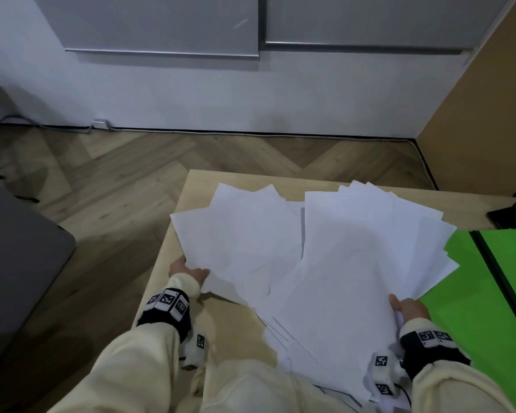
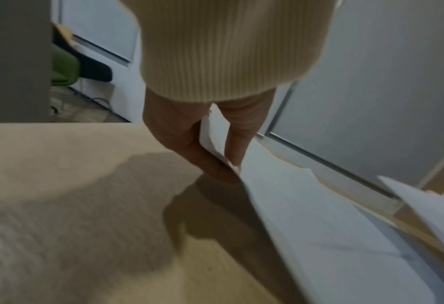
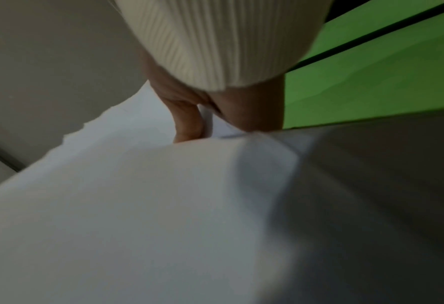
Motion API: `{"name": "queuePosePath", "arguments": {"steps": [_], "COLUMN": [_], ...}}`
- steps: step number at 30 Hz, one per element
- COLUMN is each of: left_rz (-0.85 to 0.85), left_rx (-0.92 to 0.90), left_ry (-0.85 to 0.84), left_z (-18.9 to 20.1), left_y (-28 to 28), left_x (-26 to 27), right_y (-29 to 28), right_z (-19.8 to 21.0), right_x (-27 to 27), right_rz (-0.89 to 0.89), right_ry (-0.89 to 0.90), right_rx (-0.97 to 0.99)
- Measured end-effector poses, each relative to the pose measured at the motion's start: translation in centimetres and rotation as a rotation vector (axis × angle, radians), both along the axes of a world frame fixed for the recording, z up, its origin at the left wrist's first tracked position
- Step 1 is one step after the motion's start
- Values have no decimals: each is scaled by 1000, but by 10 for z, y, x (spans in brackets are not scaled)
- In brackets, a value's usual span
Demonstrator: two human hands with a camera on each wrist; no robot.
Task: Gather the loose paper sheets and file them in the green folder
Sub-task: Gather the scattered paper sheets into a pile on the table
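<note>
Several white paper sheets [image 1: 310,257] fan out in an untidy spread, lifted off a light wooden table [image 1: 197,186]. My left hand [image 1: 188,271] pinches the left edge of the sheets [image 2: 306,216], thumb on top and fingers [image 2: 189,148] underneath. My right hand [image 1: 407,308] grips the lower right part of the sheets [image 3: 150,205], thumb on top. The green folder [image 1: 489,293] lies open on the table to the right, partly under the sheets' right corners. In the right wrist view the green folder [image 3: 371,82] shows beyond my right hand [image 3: 215,117].
A dark object [image 1: 513,213] sits at the table's far right edge above the folder. Wooden floor [image 1: 102,180] lies beyond and left of the table. A grey surface [image 1: 18,248] stands at the left. A white wall [image 1: 221,90] runs behind.
</note>
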State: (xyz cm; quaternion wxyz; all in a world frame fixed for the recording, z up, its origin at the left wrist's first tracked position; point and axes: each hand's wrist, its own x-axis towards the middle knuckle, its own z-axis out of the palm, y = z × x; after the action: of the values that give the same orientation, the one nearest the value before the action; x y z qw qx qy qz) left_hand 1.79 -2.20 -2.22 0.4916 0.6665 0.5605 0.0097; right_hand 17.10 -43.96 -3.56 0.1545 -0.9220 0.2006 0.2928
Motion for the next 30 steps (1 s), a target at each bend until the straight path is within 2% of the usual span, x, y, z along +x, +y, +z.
{"name": "queuePosePath", "arguments": {"steps": [4, 10, 13, 15, 17, 19, 22, 24, 28, 30], "left_rz": [-5, -348, -245, -211, -351, -542, -662, -647, -528, -531], "left_rx": [31, -88, 30, 206, 320, 353, 389, 394, 264, 248], "left_ry": [-32, 197, 232, 211, 217, 236, 254, 250, 237, 252], "left_z": [-4, -16, -8, -8, -11, -16, -23, -25, -25, -26], "left_y": [-6, -41, -37, -25, -17, -15, -22, -27, -32, -31], "left_x": [4, 4, 3, 9, 19, 31, 48, 59, 79, 81], "right_y": [5, 28, 46, 57, 66, 74, 79, 78, 75, 73], "right_z": [-1, -6, -2, 2, -1, -5, 3, 7, 3, -2], "right_x": [12, 14, 8, 3, 2, 4, 2, -1, -6, -6], "right_rz": [-69, -219, -298, -377, -427, -443, -450, -451, -434, -430], "right_ry": [-9, 11, -70, -125, -229, -256, -279, -267, -238, -233], "right_rx": [63, 196, 278, 342, 377, 376, 400, 417, 449, 453]}}
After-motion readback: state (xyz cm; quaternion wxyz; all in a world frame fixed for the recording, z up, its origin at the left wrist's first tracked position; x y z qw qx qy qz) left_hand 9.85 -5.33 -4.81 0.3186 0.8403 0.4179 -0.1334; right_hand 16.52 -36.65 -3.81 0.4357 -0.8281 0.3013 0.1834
